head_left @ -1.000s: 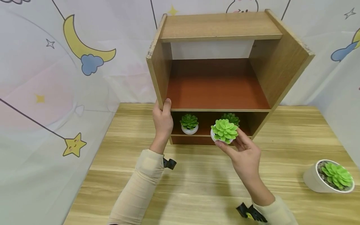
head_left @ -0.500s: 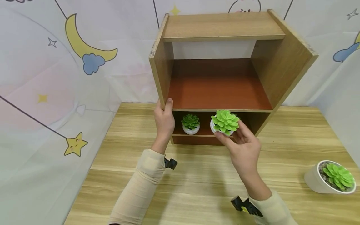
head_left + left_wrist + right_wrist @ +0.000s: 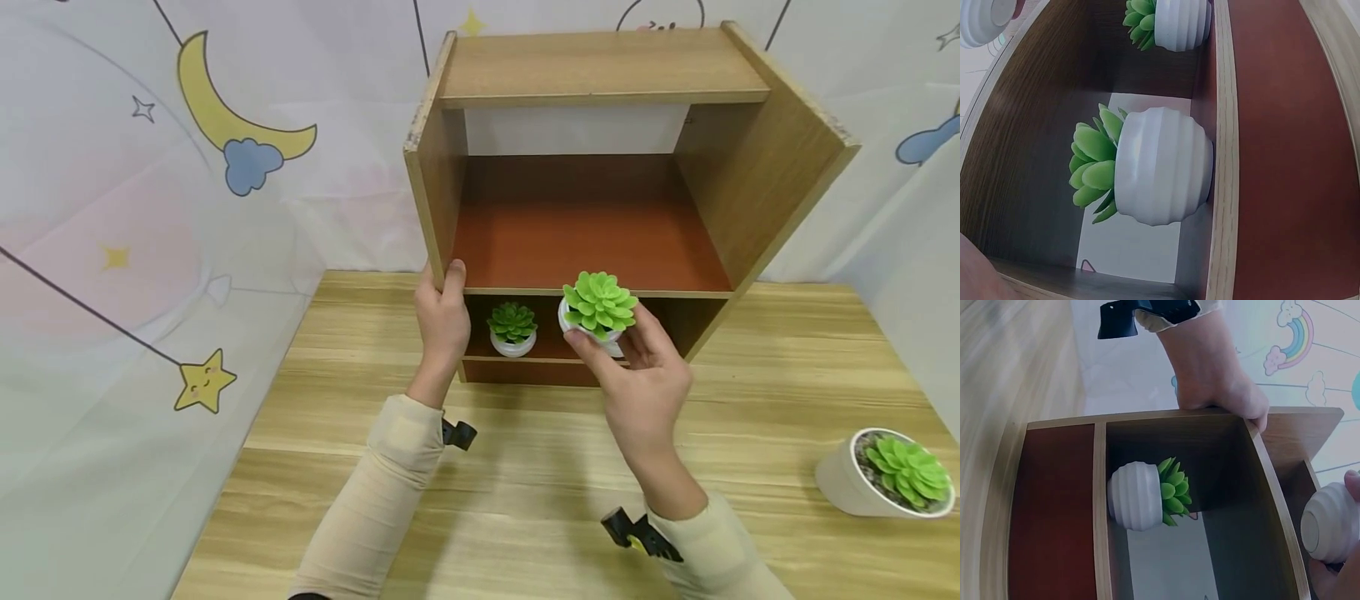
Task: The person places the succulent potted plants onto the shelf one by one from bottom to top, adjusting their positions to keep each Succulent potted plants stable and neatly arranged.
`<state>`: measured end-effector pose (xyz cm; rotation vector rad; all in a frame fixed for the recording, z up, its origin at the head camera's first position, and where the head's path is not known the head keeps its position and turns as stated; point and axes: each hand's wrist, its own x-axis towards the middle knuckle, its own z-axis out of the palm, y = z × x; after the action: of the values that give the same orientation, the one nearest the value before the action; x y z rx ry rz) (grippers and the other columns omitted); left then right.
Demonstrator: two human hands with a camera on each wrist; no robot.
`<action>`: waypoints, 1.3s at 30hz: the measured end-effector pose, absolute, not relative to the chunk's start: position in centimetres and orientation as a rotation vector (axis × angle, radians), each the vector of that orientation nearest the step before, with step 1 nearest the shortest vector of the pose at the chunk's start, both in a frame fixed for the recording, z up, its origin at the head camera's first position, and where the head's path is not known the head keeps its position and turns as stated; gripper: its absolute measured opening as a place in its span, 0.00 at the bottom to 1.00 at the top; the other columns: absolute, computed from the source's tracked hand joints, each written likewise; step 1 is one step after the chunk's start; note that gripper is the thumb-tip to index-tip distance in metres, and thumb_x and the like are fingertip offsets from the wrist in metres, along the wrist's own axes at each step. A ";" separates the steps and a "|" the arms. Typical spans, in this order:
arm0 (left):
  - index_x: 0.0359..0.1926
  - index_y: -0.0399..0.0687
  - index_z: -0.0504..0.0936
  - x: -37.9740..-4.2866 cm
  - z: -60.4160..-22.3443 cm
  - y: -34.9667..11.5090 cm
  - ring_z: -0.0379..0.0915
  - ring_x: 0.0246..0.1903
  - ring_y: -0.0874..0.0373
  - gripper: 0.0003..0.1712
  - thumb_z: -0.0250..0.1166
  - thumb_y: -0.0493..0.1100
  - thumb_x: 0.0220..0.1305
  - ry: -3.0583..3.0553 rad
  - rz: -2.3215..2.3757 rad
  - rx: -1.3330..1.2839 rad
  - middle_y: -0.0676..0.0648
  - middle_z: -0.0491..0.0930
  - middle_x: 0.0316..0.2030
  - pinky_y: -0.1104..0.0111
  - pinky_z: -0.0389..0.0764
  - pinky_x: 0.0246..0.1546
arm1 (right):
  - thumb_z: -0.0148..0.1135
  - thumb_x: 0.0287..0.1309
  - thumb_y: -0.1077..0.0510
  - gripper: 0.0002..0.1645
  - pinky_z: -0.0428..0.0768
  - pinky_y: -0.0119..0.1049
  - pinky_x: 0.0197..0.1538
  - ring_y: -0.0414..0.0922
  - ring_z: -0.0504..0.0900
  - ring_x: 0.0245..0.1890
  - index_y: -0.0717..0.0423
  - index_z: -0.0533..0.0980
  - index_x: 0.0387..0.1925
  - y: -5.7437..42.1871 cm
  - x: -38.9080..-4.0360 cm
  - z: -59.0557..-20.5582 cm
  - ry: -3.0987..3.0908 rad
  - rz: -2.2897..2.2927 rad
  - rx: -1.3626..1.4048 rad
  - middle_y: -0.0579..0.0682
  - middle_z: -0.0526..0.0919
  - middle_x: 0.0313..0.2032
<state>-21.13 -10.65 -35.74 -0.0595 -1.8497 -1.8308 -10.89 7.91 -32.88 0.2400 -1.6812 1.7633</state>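
My right hand (image 3: 648,392) holds a small potted succulent (image 3: 600,304) with bright green leaves and a white pot, raised in front of the middle shelf edge. Its ribbed pot (image 3: 1329,522) shows between fingers in the right wrist view. The left hand (image 3: 442,321) grips the left side panel of a wooden shelf unit (image 3: 592,246) at the height of the middle board. On the lower shelf a similar succulent (image 3: 513,329) stands at the left. Another succulent (image 3: 1182,25) stands further along that shelf, mostly hidden behind the held one in the head view.
The brown middle board (image 3: 592,250) lies under the unit's top panel (image 3: 600,67). A larger white pot with a succulent (image 3: 885,475) stands on the wood-grain table (image 3: 525,500) at the right. A patterned cloth (image 3: 360,167) hangs behind and at the sides.
My right hand has lifted the succulent from in front of the lower shelf up to the middle board's edge. The left hand keeps its grip on the side panel. The head view shifts slightly.
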 end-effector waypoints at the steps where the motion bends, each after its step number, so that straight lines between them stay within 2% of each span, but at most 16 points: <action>1: 0.56 0.37 0.79 -21.1 -35.7 -10.6 0.71 0.49 0.56 0.21 0.54 0.44 0.69 -1.852 -1.826 -0.059 0.41 0.79 0.49 0.61 0.70 0.52 | 0.75 0.40 0.77 0.35 0.76 0.41 0.55 0.53 0.80 0.51 0.62 0.80 0.55 7.7 -10.9 -32.7 -1.679 1.743 0.239 0.59 0.82 0.50; 4: 0.55 0.36 0.79 -21.2 -35.8 -10.6 0.71 0.49 0.57 0.21 0.53 0.45 0.69 -1.854 -1.818 -0.061 0.42 0.79 0.48 0.62 0.70 0.52 | 0.75 0.41 0.76 0.34 0.76 0.42 0.55 0.54 0.81 0.50 0.62 0.80 0.55 7.4 -11.2 -32.4 -1.657 1.725 0.251 0.58 0.82 0.51; 9: 0.55 0.37 0.79 -21.3 -35.8 -10.7 0.71 0.48 0.57 0.21 0.53 0.44 0.69 -1.856 -1.822 -0.067 0.42 0.79 0.48 0.62 0.70 0.51 | 0.74 0.41 0.78 0.32 0.76 0.43 0.54 0.52 0.81 0.49 0.69 0.79 0.53 6.7 -11.1 -31.2 -1.635 1.711 0.241 0.60 0.82 0.49; 18: 0.56 0.39 0.80 -21.1 -35.9 -10.8 0.70 0.44 0.57 0.21 0.53 0.46 0.69 -1.888 -1.805 -0.051 0.42 0.80 0.47 0.60 0.70 0.48 | 0.75 0.41 0.76 0.31 0.76 0.43 0.54 0.52 0.81 0.49 0.68 0.79 0.52 6.2 -11.6 -30.9 -1.607 1.673 0.231 0.59 0.82 0.48; 25: 0.58 0.39 0.79 -21.1 -35.8 -10.7 0.72 0.50 0.56 0.21 0.53 0.45 0.70 -1.875 -1.814 -0.052 0.43 0.80 0.51 0.60 0.71 0.52 | 0.76 0.41 0.74 0.30 0.76 0.44 0.54 0.52 0.80 0.49 0.68 0.80 0.52 5.8 -12.2 -30.6 -1.602 1.656 0.229 0.57 0.83 0.48; 37: 0.55 0.39 0.80 -21.1 -35.7 -10.6 0.72 0.47 0.57 0.21 0.53 0.45 0.69 -1.872 -1.795 -0.044 0.44 0.80 0.48 0.60 0.71 0.49 | 0.77 0.39 0.75 0.29 0.74 0.46 0.57 0.51 0.78 0.51 0.72 0.79 0.49 4.5 -13.3 -29.9 -1.599 1.621 0.249 0.59 0.82 0.47; 39: 0.54 0.39 0.80 -21.1 -35.7 -10.5 0.71 0.43 0.57 0.20 0.53 0.45 0.69 -1.871 -1.796 -0.043 0.44 0.80 0.44 0.61 0.71 0.47 | 0.77 0.39 0.75 0.30 0.74 0.46 0.57 0.51 0.78 0.51 0.73 0.79 0.49 4.4 -13.4 -29.8 -1.597 1.623 0.248 0.60 0.81 0.47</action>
<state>-21.07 -10.53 -35.67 -0.0426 -1.8711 -1.7955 -13.42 4.41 -29.82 0.2479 -1.5970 1.6226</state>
